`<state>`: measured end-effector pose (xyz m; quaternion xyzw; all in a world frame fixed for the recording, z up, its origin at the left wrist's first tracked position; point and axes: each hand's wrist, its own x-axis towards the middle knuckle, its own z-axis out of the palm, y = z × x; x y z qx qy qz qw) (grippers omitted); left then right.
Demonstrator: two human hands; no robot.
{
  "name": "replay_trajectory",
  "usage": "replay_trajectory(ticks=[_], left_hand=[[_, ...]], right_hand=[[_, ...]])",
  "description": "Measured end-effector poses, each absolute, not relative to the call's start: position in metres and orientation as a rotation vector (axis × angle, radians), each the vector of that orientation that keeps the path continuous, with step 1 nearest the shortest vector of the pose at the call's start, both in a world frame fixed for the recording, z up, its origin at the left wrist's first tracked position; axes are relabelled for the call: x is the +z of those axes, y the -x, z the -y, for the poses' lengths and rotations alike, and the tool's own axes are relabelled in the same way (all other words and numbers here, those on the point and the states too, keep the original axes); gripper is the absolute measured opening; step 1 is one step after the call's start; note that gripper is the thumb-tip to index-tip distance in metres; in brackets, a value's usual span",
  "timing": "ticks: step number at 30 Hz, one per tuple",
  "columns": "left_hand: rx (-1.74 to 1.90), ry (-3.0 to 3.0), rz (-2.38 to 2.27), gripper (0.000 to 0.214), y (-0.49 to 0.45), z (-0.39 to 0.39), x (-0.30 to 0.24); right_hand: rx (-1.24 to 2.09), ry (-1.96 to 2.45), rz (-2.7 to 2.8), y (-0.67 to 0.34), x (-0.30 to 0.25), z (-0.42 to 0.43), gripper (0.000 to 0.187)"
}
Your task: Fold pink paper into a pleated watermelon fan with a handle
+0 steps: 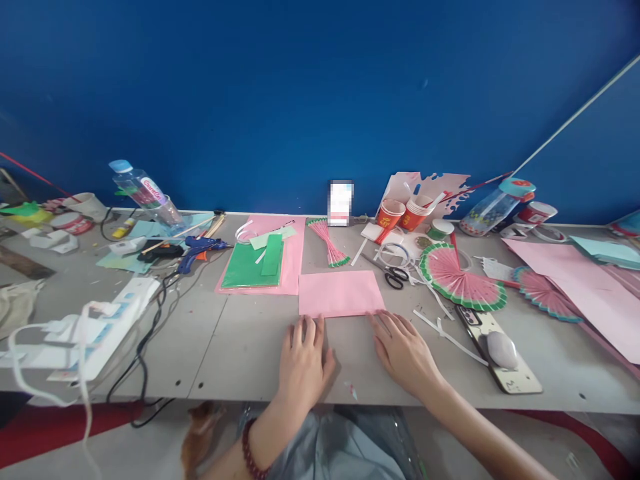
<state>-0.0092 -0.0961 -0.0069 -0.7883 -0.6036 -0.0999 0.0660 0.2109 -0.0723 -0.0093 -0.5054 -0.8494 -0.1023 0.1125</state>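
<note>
A pink sheet of paper [342, 293] lies flat on the grey table in front of me. My left hand [303, 357] rests at its near left corner, fingertips on the edge and thumb apart. At the near right corner, my right hand [404, 350] touches the same edge with its fingers stretched out. Beyond the sheet lies a pleated pink and green paper strip [331, 243]. Left of it, green paper [247, 267] sits on a larger pink sheet [294, 253]. Black-handled scissors [395, 277] are just to the right.
A blue glue gun [203, 252] and a white power strip [113, 327] with cables lie left. To the right are a watermelon-patterned paper fan [463, 280], a phone [520, 377], red paper cups [391, 215] and a bottle [495, 207]. A blue wall [300, 100] stands behind.
</note>
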Motion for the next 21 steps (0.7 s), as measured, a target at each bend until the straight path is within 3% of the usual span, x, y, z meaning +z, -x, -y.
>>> replay_trajectory(ticks=[21], left_hand=[[-0.492,2.493,1.757,0.047,0.009,0.087,-0.022]], right_hand=[[-0.259,1.619,2.478,-0.196,-0.002,0.077,0.038]])
